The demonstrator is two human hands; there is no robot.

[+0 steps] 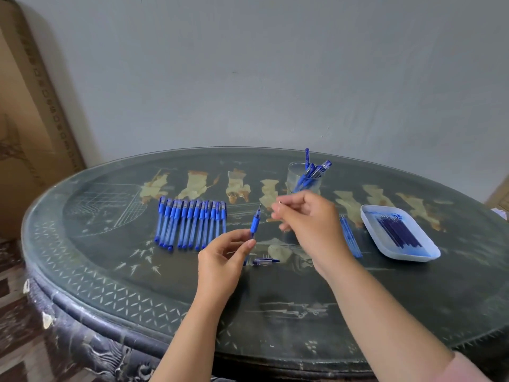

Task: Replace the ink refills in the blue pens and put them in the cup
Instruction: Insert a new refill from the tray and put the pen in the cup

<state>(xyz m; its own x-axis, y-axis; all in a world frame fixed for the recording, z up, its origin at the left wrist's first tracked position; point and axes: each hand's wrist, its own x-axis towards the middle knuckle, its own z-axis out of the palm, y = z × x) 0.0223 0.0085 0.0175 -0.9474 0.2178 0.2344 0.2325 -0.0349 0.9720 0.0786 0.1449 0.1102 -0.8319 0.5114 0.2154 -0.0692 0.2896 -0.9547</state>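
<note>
Tall brown cardboard box at far left, against the grey wall. Dark oval lacquered table with pale inlaid figures under a glass top. Left of centre on it is a row of capped blue plastic pens, lying side by side and touching.

Left hand is just right of the row, raised over the table. Its thumb and fingertips pinch the lower barrel of an uncapped blue pen, tip pointing up and slightly right. Under that pen, flat on the table, lies a short clear-and-blue pen piece.

Right hand is near the pen tip but apart from it, fingers curled inward and blurred. Something small glints at the fingertips; cannot tell if it is pinched.

Behind that hand stands an upright clear plastic cup, with several blue pens inside leaning right. Right of the wrist, a few loose blue refills lie on the table. They are just beside a white rectangular plastic tray, ink-stained, holding dark blue refills.
</note>
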